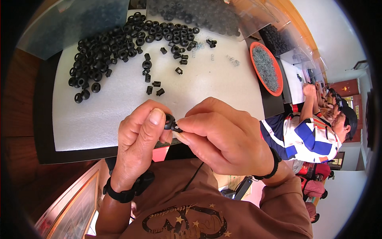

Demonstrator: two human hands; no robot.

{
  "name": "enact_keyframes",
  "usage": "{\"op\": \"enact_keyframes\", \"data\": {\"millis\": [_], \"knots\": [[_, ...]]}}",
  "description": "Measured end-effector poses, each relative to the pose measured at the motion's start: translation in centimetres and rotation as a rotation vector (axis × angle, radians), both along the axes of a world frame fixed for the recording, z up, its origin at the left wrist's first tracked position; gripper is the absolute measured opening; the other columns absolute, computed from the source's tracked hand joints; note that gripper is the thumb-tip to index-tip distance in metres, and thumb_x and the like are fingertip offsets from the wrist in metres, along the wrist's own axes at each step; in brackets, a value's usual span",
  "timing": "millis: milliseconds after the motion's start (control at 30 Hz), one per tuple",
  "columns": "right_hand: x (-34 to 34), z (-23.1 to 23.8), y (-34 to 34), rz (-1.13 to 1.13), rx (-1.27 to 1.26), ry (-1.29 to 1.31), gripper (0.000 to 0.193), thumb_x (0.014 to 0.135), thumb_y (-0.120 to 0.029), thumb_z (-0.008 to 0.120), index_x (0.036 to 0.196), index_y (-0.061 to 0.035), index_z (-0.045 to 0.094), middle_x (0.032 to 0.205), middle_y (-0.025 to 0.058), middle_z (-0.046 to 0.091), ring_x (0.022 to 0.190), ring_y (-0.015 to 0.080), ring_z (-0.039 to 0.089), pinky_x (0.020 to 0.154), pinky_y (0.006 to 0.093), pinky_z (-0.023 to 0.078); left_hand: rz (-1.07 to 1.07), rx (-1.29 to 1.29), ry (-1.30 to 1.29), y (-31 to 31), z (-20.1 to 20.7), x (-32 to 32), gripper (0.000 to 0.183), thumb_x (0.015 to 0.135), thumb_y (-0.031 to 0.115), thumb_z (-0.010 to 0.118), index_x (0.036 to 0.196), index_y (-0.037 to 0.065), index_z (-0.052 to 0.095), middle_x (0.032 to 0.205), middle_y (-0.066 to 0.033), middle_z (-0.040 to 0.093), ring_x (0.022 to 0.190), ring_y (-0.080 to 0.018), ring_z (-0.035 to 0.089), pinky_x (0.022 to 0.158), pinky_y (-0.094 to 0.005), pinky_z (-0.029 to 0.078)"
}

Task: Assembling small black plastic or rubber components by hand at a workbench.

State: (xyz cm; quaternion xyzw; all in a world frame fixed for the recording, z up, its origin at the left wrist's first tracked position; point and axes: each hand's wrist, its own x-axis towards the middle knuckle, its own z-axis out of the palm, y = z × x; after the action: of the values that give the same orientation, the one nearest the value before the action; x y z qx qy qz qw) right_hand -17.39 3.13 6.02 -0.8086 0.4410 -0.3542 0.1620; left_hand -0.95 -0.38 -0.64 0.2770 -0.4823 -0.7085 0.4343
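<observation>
My left hand (140,129) pinches a round black cord lock body (169,121) between thumb and fingers, over the table's near edge. Fingertips of my right hand (223,133) are closed on a small black cord lock plunger (177,128) right against that body. How far the plunger sits inside cannot be made out, and a spring between them is not visible. Beyond my hands, loose plungers (160,92) lie scattered on the white foam sheet (99,123). A big heap of round black bodies (97,59) spreads over its far left part.
Thin metal springs (232,59) lie on the sheet at the back. An orange-red bowl (280,84) full of springs stands at the right. Clear plastic bins (71,30) with black parts line the far side. Another person (314,131) sits to the right.
</observation>
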Motion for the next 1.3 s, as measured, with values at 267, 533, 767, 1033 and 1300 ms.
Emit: {"op": "enact_keyframes", "data": {"millis": [267,533,767,1033,1300], "knots": [[0.0,-0.5,-0.2,0.092,0.012,0.011,0.021,0.075,0.003,0.066,0.092,0.0008,0.056,0.077,0.0121,0.055,0.060,0.0266,0.058,0.051,0.0325,0.047,-0.022,-0.052,0.002,0.6,-0.8,0.6,0.040,0.099,0.038,0.043,0.092,0.001,0.057,0.074,0.0009,0.053,0.065,-0.0053,0.049,0.061,-0.0204,0.042],[0.1,0.1,-0.4,0.063,0.167,-0.020,0.023,0.075,0.000,0.066,0.095,-0.0026,0.055,0.075,0.0086,0.056,0.057,0.0247,0.058,0.049,0.0317,0.047,-0.026,-0.007,0.039,0.6,-0.8,0.7,0.041,0.100,0.039,0.041,0.089,0.002,0.055,0.067,0.0021,0.049,0.059,-0.0045,0.044,0.055,-0.0205,0.037],[-0.2,-0.7,-0.6,0.022,-0.095,0.122,0.027,0.075,-0.001,0.072,0.097,-0.0032,0.058,0.074,0.0104,0.062,0.055,0.0230,0.061,0.045,0.0293,0.046,0.041,0.006,0.028,0.2,0.1,-0.2,0.038,0.101,0.036,0.040,0.087,0.003,0.054,0.062,0.0009,0.047,0.057,-0.0064,0.043,0.054,-0.0216,0.036],[-0.5,-0.8,-0.7,0.049,-0.175,0.120,0.026,0.074,0.002,0.069,0.096,0.0016,0.056,0.072,0.0101,0.057,0.052,0.0211,0.057,0.042,0.0289,0.044,0.000,0.036,0.067,0.0,0.1,-0.1,0.037,0.100,0.036,0.042,0.087,0.003,0.054,0.063,0.0009,0.048,0.058,-0.0061,0.044,0.055,-0.0214,0.036],[-0.9,0.6,-0.3,0.086,-0.055,0.272,0.025,0.075,-0.002,0.063,0.097,0.0044,0.052,0.074,0.0112,0.051,0.052,0.0236,0.056,0.041,0.0325,0.044,-0.012,-0.012,0.008,0.0,-0.2,-0.3,0.037,0.100,0.035,0.042,0.088,0.003,0.054,0.064,0.0014,0.049,0.058,-0.0057,0.044,0.055,-0.0212,0.038]]}}
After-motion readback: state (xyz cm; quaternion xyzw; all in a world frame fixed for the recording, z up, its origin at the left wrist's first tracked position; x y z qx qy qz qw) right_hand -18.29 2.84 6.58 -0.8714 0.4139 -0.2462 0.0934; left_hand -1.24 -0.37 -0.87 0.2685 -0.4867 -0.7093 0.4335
